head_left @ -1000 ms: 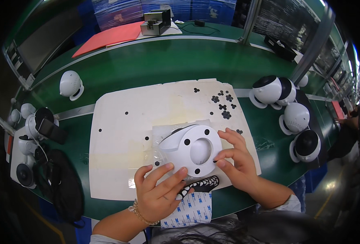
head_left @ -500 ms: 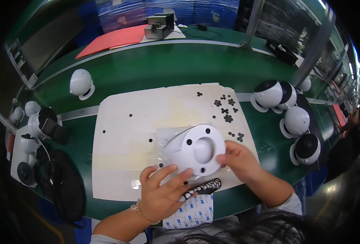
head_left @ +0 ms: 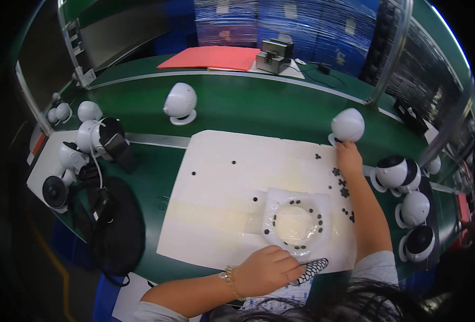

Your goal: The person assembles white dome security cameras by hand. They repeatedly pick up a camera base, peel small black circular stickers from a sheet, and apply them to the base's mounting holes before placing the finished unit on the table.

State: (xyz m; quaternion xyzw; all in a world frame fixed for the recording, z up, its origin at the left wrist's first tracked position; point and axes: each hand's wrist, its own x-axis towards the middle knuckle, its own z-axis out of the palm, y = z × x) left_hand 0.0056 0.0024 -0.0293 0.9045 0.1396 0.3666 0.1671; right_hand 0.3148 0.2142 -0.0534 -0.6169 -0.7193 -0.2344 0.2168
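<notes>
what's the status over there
Left hand curled at black-and-white patterned strip. Right hand touching white rounded device near its base, device upright. Translucent white pad just beyond left hand.

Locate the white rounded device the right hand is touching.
Head view, right of centre: the white rounded device is at the right hand, by the far right corner of the flat cream board.
</notes>
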